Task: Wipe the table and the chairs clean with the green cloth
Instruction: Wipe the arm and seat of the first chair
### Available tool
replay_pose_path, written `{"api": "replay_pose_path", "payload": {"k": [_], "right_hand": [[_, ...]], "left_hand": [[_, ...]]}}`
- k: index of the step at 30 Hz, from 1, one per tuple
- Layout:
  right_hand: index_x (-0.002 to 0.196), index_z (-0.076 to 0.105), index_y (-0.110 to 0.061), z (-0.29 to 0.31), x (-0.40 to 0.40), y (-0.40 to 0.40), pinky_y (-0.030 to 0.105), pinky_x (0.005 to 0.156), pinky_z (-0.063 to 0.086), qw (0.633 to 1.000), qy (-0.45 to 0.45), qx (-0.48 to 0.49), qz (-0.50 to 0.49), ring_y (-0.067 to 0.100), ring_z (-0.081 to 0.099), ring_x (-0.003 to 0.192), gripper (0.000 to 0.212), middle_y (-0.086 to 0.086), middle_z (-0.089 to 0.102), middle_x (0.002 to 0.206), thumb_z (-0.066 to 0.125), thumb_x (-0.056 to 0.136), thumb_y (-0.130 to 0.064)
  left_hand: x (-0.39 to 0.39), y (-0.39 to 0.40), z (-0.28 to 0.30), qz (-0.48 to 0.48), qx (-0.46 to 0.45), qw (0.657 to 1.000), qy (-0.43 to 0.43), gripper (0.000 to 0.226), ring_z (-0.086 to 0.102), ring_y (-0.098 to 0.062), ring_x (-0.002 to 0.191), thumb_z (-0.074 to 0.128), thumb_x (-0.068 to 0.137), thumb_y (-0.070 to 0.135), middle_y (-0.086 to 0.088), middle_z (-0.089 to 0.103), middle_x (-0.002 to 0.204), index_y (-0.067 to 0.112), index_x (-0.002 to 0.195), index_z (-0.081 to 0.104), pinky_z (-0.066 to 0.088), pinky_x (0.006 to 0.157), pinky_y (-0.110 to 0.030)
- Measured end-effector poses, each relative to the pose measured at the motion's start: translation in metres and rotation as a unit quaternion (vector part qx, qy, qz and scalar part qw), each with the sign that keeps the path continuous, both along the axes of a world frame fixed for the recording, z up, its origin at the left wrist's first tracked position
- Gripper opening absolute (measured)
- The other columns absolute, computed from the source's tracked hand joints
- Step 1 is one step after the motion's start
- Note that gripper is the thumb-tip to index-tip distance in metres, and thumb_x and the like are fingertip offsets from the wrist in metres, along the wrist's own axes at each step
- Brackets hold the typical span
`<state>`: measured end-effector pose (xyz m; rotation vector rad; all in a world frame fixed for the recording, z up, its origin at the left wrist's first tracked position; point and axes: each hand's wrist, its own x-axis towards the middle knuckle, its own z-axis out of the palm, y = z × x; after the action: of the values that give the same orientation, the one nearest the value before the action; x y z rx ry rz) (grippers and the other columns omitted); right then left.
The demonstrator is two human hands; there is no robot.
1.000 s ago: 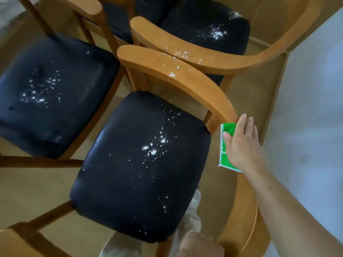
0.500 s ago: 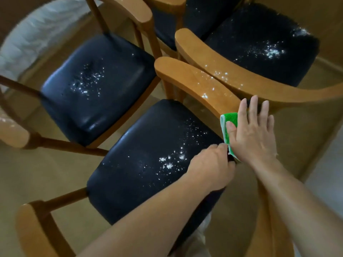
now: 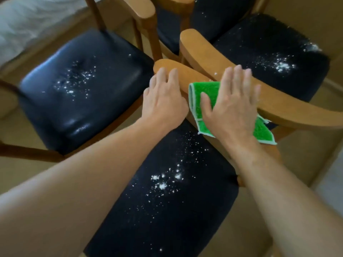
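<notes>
The green cloth (image 3: 203, 101) lies over the curved wooden backrest (image 3: 167, 66) of the nearest chair. My right hand (image 3: 232, 102) presses flat on the cloth with straight, spread fingers. My left hand (image 3: 165, 101) rests on the same backrest just left of the cloth, fingers draped over the wood. The nearest chair's black seat (image 3: 167, 191) carries scattered white powder below both forearms.
Another black seat (image 3: 81, 89) dusted with powder stands to the left. A third dusted seat (image 3: 274, 58) is at the back right, behind its own wooden backrest (image 3: 278, 102). A further chair (image 3: 170, 25) shows at the top. Tan floor lies around them.
My right hand has slid the cloth up along the backrest. My left hand came up from below and moved from the cloth's edge onto the backrest. The view shifted closer.
</notes>
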<state>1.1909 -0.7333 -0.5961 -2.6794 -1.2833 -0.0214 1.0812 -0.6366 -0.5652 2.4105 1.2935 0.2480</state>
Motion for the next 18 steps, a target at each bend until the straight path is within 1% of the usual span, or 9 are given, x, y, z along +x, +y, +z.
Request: {"api": "replay_pose_path", "payload": {"k": [2, 3, 4, 6, 8, 9, 11, 14, 18], "right_hand": [[0.152, 0.007, -0.006, -0.008, -0.005, -0.025, 0.066, 0.111, 0.004, 0.991, -0.009, -0.064, -0.113, 0.038, 0.001, 0.146, 0.09, 0.021, 0.005, 0.159, 0.004, 0.09, -0.072], [0.152, 0.006, -0.006, -0.006, -0.009, -0.037, 0.07, 0.11, 0.005, 0.983, 0.013, -0.093, -0.158, 0.039, -0.001, 0.146, 0.093, 0.021, 0.003, 0.159, -0.002, 0.088, -0.074], [0.151, 0.005, -0.005, -0.003, -0.017, -0.042, 0.072, 0.109, 0.007, 0.979, 0.034, -0.095, -0.178, 0.04, -0.002, 0.146, 0.093, 0.022, 0.001, 0.159, -0.002, 0.088, -0.072], [0.151, 0.003, -0.002, 0.001, -0.025, -0.041, 0.068, 0.111, 0.005, 0.975, 0.049, -0.081, -0.199, 0.041, -0.004, 0.146, 0.086, 0.025, -0.002, 0.159, 0.006, 0.092, -0.064], [0.151, -0.001, -0.002, -0.001, -0.025, -0.025, 0.061, 0.114, 0.001, 0.978, 0.051, -0.09, -0.181, 0.041, -0.008, 0.146, 0.082, 0.024, -0.005, 0.159, 0.01, 0.094, -0.06], [0.151, -0.002, -0.002, -0.003, -0.021, -0.013, 0.059, 0.115, 0.0, 0.983, 0.049, -0.085, -0.153, 0.04, -0.009, 0.146, 0.082, 0.024, -0.005, 0.159, 0.01, 0.094, -0.06], [0.151, 0.002, 0.0, -0.006, -0.016, 0.012, 0.059, 0.116, 0.001, 0.992, 0.027, -0.053, -0.11, 0.041, -0.007, 0.146, 0.083, 0.025, -0.002, 0.159, 0.009, 0.094, -0.06], [0.151, 0.009, 0.001, -0.009, -0.007, 0.04, 0.063, 0.115, 0.003, 0.995, 0.011, -0.024, -0.099, 0.043, -0.003, 0.145, 0.083, 0.026, 0.004, 0.158, 0.011, 0.093, -0.059], [0.151, 0.003, -0.002, -0.002, -0.01, 0.043, 0.059, 0.116, 0.003, 0.996, 0.016, -0.044, -0.071, 0.039, -0.005, 0.146, 0.077, 0.022, 0.0, 0.159, 0.013, 0.096, -0.054]], "left_hand": [[0.004, 0.019, 0.001, -0.006, -0.009, 0.999, 0.042, 0.059, 0.021, -0.028, 0.138, 0.045, 0.087, 0.016, -0.01, 0.023, 0.151, 0.012, 0.143, 0.027, 0.025, 0.107, -0.047], [0.007, 0.027, -0.001, -0.004, -0.02, 0.998, 0.062, 0.063, 0.015, -0.029, 0.141, 0.043, 0.089, 0.017, -0.011, 0.016, 0.155, 0.012, 0.147, 0.02, 0.022, 0.109, -0.049], [0.006, 0.037, -0.002, -0.003, -0.031, 0.996, 0.079, 0.064, 0.013, -0.029, 0.143, 0.041, 0.091, 0.017, -0.012, 0.013, 0.156, 0.011, 0.149, 0.014, 0.02, 0.11, -0.05], [0.01, 0.063, -0.009, -0.03, -0.046, 0.995, 0.083, 0.059, 0.026, -0.03, 0.138, 0.035, 0.094, 0.022, -0.013, 0.024, 0.152, 0.008, 0.149, 0.016, 0.028, 0.108, -0.051], [0.01, 0.07, -0.01, -0.045, -0.04, 0.987, 0.146, 0.056, 0.043, -0.032, 0.125, 0.031, 0.098, 0.032, -0.015, 0.039, 0.141, 0.003, 0.145, 0.023, 0.038, 0.102, -0.049], [0.01, 0.073, -0.009, -0.043, -0.025, 0.983, 0.176, 0.058, 0.045, -0.032, 0.123, 0.029, 0.099, 0.036, -0.017, 0.04, 0.141, 0.002, 0.145, 0.022, 0.039, 0.101, -0.049], [0.009, 0.072, -0.002, -0.055, -0.009, 0.978, 0.2, 0.064, 0.041, -0.033, 0.128, 0.026, 0.099, 0.04, -0.017, 0.034, 0.146, -0.001, 0.147, 0.013, 0.036, 0.104, -0.049], [0.009, 0.073, -0.003, -0.111, -0.006, 0.968, 0.225, 0.062, 0.036, -0.032, 0.133, 0.025, 0.101, 0.034, -0.015, 0.026, 0.152, -0.002, 0.148, 0.006, 0.033, 0.102, -0.049], [0.007, 0.078, 0.0, -0.121, 0.001, 0.961, 0.25, 0.06, 0.034, -0.032, 0.134, 0.023, 0.102, 0.035, -0.012, 0.023, 0.154, 0.002, 0.149, 0.006, 0.031, 0.102, -0.053]]}}
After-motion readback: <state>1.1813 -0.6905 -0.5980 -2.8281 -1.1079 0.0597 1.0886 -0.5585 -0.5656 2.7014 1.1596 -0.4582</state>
